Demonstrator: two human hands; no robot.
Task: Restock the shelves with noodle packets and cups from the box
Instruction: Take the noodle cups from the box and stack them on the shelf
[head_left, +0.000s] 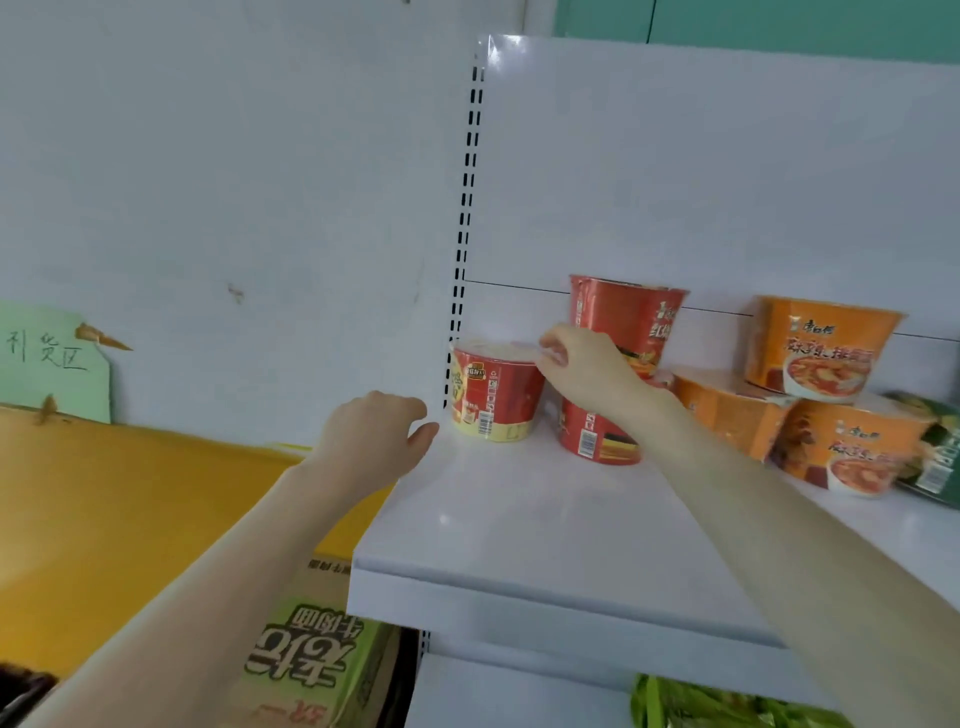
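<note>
A red noodle cup (493, 395) stands at the far left back corner of the white shelf (519, 519). My right hand (587, 366) reaches over the shelf and its fingertips pinch the cup's right rim. My left hand (376, 436) hovers at the shelf's left edge, just left of the cup, fingers loosely curled and holding nothing. Right of the cup, two red cups (631, 325) are stacked, the lower one (597, 434) partly hidden by my wrist. The cardboard box (322, 660) sits below at the lower left.
Three orange noodle bowls (826, 343) are stacked at the shelf's right, with a green packet (935, 457) beyond them. Green packets (727, 701) lie on the lower shelf. A slotted upright (467, 208) borders the shelf's left. A yellow surface (130, 493) lies at left.
</note>
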